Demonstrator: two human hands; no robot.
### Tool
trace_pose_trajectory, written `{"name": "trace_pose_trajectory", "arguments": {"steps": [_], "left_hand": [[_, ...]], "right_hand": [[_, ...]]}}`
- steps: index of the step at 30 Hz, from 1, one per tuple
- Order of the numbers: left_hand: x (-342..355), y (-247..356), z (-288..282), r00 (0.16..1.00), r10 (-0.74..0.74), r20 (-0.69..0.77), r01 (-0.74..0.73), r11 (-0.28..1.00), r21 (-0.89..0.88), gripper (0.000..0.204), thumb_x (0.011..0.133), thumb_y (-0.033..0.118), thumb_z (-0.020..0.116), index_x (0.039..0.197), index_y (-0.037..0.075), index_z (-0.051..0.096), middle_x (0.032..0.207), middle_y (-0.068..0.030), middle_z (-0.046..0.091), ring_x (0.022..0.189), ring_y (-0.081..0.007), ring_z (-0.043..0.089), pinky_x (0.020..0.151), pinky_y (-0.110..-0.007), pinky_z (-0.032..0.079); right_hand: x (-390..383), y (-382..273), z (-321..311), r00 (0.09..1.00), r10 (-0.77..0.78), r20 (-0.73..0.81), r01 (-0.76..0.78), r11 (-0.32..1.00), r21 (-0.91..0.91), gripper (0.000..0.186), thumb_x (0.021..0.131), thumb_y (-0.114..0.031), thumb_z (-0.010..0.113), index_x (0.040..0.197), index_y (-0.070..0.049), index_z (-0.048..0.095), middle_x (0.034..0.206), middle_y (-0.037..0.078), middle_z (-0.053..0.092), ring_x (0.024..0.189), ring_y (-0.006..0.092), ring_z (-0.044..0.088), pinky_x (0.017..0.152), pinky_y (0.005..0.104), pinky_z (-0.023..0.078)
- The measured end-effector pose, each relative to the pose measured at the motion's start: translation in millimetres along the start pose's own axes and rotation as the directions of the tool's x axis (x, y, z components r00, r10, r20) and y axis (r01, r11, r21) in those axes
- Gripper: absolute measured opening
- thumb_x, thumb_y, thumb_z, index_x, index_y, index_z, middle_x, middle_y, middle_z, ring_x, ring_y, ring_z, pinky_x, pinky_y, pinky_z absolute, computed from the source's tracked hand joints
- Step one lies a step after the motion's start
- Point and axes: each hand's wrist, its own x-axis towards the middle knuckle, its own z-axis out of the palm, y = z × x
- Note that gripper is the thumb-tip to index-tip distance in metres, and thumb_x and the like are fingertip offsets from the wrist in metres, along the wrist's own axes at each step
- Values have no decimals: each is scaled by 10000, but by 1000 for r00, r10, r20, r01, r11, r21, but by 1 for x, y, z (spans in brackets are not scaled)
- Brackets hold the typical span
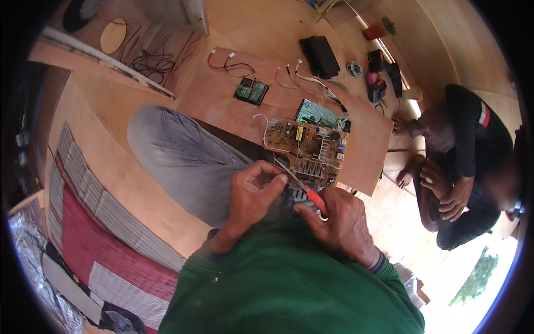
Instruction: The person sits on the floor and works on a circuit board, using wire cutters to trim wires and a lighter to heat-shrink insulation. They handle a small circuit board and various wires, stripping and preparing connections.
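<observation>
My right hand [345,222] is closed round a red-handled tool [315,200] with a slim, pale metal blade. The blade slants up and left across the near edge of a brown circuit board [307,146], its tip close to my left fingers. My left hand [253,192] has thumb and forefinger pinched together beside the blade; what they hold, if anything, is too small to make out. Metal heat sinks, capacitors and thin wires cover the board. A green circuit board [318,114] lies just beyond it, and white cables [317,80] run off its far side.
Under the boards is a flat brown panel [194,92], bearing a small black-framed green module [252,92] with red and black wires. Farther off lie a black case [320,57] and a cordless drill [376,89]. Another person [467,156] sits at the right. An open wooden box [111,64] stands far left.
</observation>
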Motion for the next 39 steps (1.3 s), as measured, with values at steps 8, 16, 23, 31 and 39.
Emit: {"name": "trace_pose_trajectory", "arguments": {"steps": [8, 16, 23, 31, 39], "left_hand": [[3, 7, 11, 999, 5, -50, -5, 1000, -2, 63, 984, 58, 736, 994, -4, 740, 851, 39, 664, 723, -8, 524, 640, -207, 415], [7, -3, 5, 995, -97, -16, 95, 991, -91, 110, 970, 55, 725, 1049, -22, 732, 1089, -107, 761, 719, -28, 528, 626, -209, 406], [10, 2, 14, 999, -34, -13, 31, 981, -192, 128, 969, 58, 727, 1069, -21, 718, 956, -48, 725, 695, -26, 494, 617, -208, 378], [13, -10, 3, 994, -105, 22, 107, 966, -236, 175, 972, 64, 731, 1111, -39, 702, 1045, -93, 750, 699, -47, 513, 629, -212, 397], [14, -11, 4, 997, -80, 0, 76, 955, -286, 171, 983, 55, 716, 1109, -58, 688, 1069, -136, 738, 725, -78, 547, 653, -239, 437]], "right_hand": [[6, 14, -3, 996, -80, -31, 83, 990, 111, 446, 901, -291, 856, 737, -28, 535, 664, 174, 569, 602, 406, 604, 573, 492, 466], [13, 13, -25, 979, 23, 203, -64, 978, 198, 415, 947, -357, 787, 1043, -17, 569, 797, 218, 685, 723, 447, 702, 661, 548, 537], [15, 20, -25, 946, -4, 323, -97, 950, 295, 454, 963, -377, 742, 1188, -7, 604, 919, 247, 714, 970, 472, 717, 851, 550, 543], [34, 16, -34, 867, 36, 498, -196, 942, 273, 348, 1056, -326, 634, 1143, 10, 659, 980, 266, 718, 1006, 473, 697, 863, 552, 531], [38, 14, -33, 881, -17, 473, -127, 954, 271, 387, 1083, -338, 598, 1128, 43, 646, 954, 290, 709, 978, 491, 692, 854, 573, 529]]}}
